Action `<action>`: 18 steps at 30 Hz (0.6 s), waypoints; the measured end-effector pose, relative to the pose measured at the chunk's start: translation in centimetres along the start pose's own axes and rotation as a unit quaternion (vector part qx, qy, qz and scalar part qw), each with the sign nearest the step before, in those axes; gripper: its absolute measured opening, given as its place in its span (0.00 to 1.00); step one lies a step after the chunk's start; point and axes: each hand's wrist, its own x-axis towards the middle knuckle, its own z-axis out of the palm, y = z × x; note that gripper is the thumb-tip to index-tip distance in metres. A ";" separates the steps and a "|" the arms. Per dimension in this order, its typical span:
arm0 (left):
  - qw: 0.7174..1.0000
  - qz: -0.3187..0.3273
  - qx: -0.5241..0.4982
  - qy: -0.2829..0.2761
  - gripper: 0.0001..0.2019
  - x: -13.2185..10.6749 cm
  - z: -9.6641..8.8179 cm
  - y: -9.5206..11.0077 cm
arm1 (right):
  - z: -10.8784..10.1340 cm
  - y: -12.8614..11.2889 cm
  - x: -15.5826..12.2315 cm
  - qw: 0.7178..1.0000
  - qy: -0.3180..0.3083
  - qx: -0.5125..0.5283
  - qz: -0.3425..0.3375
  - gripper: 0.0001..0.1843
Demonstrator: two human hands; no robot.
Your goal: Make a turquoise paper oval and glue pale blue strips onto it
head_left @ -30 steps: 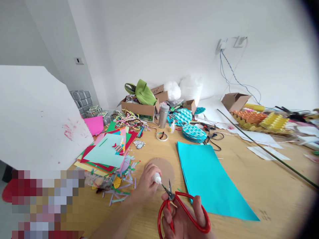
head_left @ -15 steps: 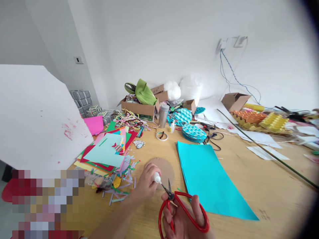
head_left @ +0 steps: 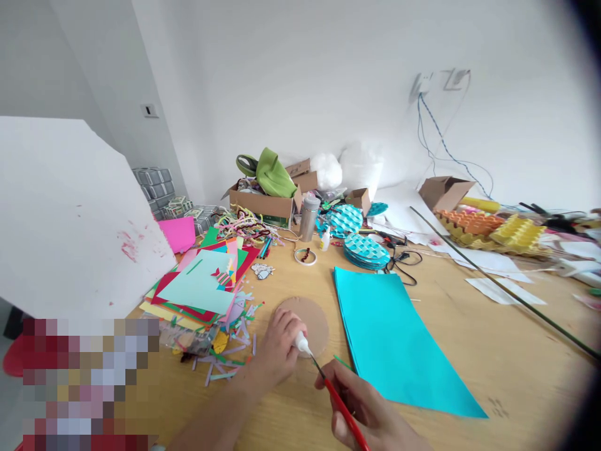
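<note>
My left hand (head_left: 282, 343) is closed around a white glue bottle (head_left: 302, 342), its nozzle pointing down and to the right. My right hand (head_left: 361, 401) grips red-handled scissors (head_left: 345, 410), now seen edge-on, with the dark blade tips at the bottle's nozzle; whether they touch it I cannot tell. Under and behind my left hand a round brown cardboard disc (head_left: 315, 316) lies on the wooden table. Sheets of turquoise paper (head_left: 399, 341) are stacked to the right of my hands.
Coloured paper (head_left: 197, 285) and cut strips (head_left: 225, 366) lie to the left. At the back are a metal flask (head_left: 308, 219), woven blue discs (head_left: 366, 250), and a cardboard box (head_left: 263, 203). Egg trays (head_left: 516, 232) and a long thin stick (head_left: 493, 275) are on the right.
My right hand has turned the scissors from spread handles and parted blades to an edge-on view. The bottle has shifted slightly right and down, its nozzle still close to the blade tips.
</note>
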 end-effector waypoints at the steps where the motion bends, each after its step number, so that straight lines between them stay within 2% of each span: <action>1: 1.000 -0.002 0.008 0.007 0.17 0.0 -0.1 0.1 | 0.2 0.3 0.2 0.999 0.000 0.049 0.009 0.21; 3: 0.999 0.000 0.026 0.031 0.18 -0.1 -0.1 0.2 | 0.8 1.5 0.7 0.985 -0.008 0.169 0.031 0.27; 5: 0.996 0.010 0.051 0.068 0.18 -0.2 -0.1 0.2 | 1.6 2.9 1.4 0.954 -0.031 0.295 0.040 0.35; 8: 0.989 0.030 0.089 0.118 0.19 -0.2 -0.1 0.3 | 2.6 4.4 2.1 0.891 -0.068 0.448 0.025 0.37; 9: 0.987 0.032 0.094 0.126 0.19 -0.2 -0.2 0.3 | 2.8 4.6 2.2 0.884 -0.073 0.461 0.018 0.37; 11: 0.988 0.028 0.090 0.122 0.19 -0.1 -0.3 0.4 | 2.6 4.5 2.1 0.894 -0.070 0.441 0.020 0.37; 13: 0.991 0.022 0.085 0.098 0.18 -0.1 -0.6 0.6 | 1.8 4.0 1.7 0.924 -0.053 0.377 0.043 0.35; 16: 0.996 0.015 0.085 0.036 0.18 -0.1 -0.8 0.8 | -0.3 2.3 0.8 0.975 -0.042 0.210 0.056 0.30; 18: 0.996 0.014 0.084 -0.009 0.18 -0.1 -0.7 0.9 | -1.6 0.7 0.2 0.995 -0.063 0.056 0.051 0.27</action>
